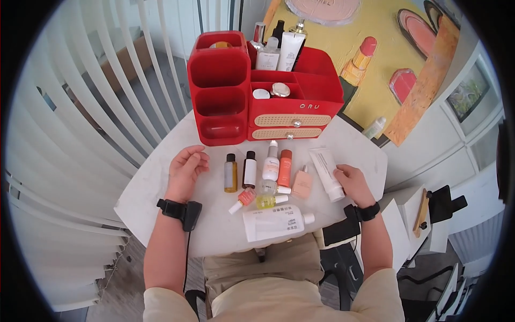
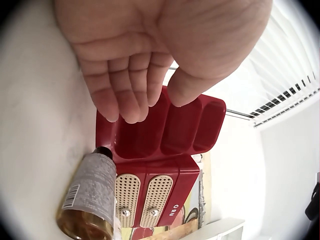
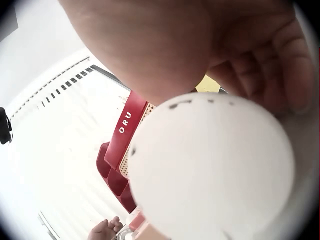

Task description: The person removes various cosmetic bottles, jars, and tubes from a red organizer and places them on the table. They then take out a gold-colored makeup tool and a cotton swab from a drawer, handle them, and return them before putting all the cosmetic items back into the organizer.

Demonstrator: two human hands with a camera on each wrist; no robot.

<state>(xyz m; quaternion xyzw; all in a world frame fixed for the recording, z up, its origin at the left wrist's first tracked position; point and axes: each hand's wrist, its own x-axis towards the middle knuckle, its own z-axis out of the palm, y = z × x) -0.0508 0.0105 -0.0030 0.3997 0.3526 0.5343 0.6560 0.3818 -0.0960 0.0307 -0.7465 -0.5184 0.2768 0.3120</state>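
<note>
My left hand rests over the white tabletop with loosely bent fingers and nothing in them, left of a small amber bottle with a black cap. On the other side, my right hand lies against the edge of a white squeeze tube, whose round cap hides part of the hand in the right wrist view. Between the hands stand a dark bottle, a white pump bottle, an orange tube and a peach bottle. Several nail polish bottles lie before them, above a large white bottle.
A red cosmetics organizer marked ORU, with two woven-front drawers, stands at the table's back, bottles and jars in its top. Its taller compartment unit is at left. White blinds hang left; a makeup painting leans behind.
</note>
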